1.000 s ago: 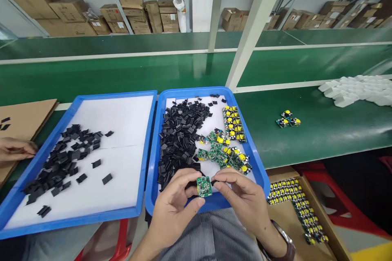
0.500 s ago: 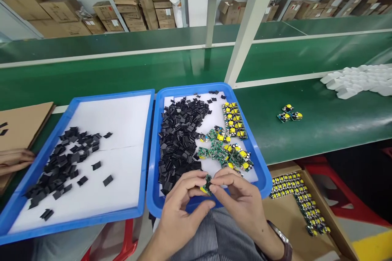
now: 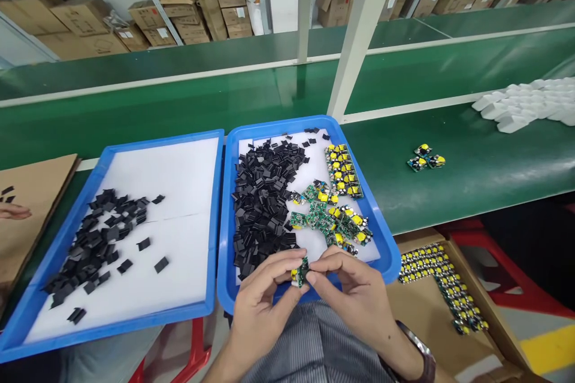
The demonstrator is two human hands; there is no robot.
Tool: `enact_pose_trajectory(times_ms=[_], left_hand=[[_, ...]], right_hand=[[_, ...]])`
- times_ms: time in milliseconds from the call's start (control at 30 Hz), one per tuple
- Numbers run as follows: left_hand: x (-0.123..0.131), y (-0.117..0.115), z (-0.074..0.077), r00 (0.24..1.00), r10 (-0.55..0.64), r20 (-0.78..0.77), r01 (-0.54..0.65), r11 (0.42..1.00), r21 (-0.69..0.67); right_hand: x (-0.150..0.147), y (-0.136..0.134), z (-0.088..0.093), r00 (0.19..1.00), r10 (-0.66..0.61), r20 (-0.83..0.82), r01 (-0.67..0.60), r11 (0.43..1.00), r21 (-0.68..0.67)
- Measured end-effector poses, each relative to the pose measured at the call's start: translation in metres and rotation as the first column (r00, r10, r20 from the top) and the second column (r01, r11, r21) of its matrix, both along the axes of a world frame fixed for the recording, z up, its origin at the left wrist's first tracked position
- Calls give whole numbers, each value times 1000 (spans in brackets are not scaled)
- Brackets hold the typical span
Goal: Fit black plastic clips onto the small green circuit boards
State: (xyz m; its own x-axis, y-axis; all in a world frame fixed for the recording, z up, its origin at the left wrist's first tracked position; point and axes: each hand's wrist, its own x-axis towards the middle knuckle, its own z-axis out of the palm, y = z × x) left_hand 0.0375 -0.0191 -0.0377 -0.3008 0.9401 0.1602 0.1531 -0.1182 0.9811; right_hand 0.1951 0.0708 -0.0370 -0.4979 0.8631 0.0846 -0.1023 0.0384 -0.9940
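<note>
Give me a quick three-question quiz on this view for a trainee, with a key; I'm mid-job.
1. The person's left hand holds:
a) a cardboard box
b) a circuit board
c) a screwdriver

2. True or false: the person's right hand has a watch on its wrist.

3. How many loose boards lie on the green table, right of the blue tray?

Key: 1. b; 2. true; 3. three.

You can read no word, brand or number here. Beyond the far edge of your table (image 3: pixel 494 161), several brown cartons (image 3: pixel 83 17) carry small white labels (image 3: pixel 240 12), but at this size you cannot make out what any of them says.
</note>
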Motion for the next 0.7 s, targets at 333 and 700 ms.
enact_pose_trajectory(times_ms=[333,700], left_hand=[[-4,6,0,980,13,-199,10,993,114],[-3,5,-5,957,64,-283,-4,978,207]], right_hand=[[-4,-3,-3,998,-36,58,31,996,81],[-11,-8,-7,995,-65,73,56,991,126]])
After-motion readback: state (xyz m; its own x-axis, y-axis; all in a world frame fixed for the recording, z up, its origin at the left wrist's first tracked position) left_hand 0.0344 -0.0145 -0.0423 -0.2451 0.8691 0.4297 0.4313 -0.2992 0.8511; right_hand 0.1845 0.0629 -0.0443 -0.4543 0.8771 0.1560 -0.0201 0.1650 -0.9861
